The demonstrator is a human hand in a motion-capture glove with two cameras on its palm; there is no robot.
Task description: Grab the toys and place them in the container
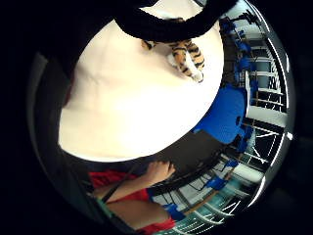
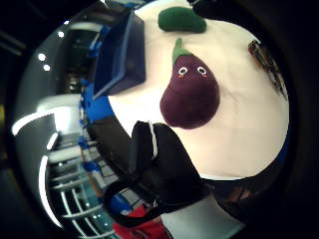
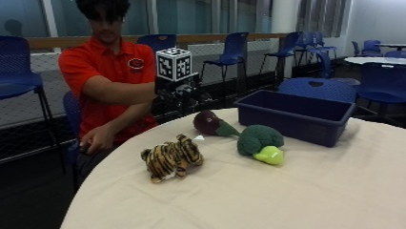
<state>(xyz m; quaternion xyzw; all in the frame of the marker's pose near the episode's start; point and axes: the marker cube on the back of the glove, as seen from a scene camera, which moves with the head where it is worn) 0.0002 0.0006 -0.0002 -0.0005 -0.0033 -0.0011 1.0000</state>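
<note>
- Landmark: blue container [image 3: 298,117], standing on the round white table [image 3: 304,191], the side away from the person.
- Nearest the outside camera: tiger toy [image 3: 171,157], lying on the tablecloth, well apart from the container, on the person's side of it. I also see it in the little finger side palm view [image 1: 188,56], alone on the cloth.
- Next: broccoli toy [image 3: 261,143], near the container's front wall, not touching as far as I can tell; its pale stem points toward the camera.
- Then: eggplant toy [image 3: 210,123], lying on its side just beside the broccoli, near the container's person-side corner. In the thumb side palm view it sits big [image 2: 190,92], so it is close under the palm.
- None of the three toys is inside the container.
- Right hand [image 3: 181,93] hangs in the air above the eggplant, not touching it. I see the gloved fingers [image 2: 164,159] loosely bent, holding nothing: released.
- The person's bare hand [image 3: 95,140] sits low at the table's edge, far from the container.
</note>
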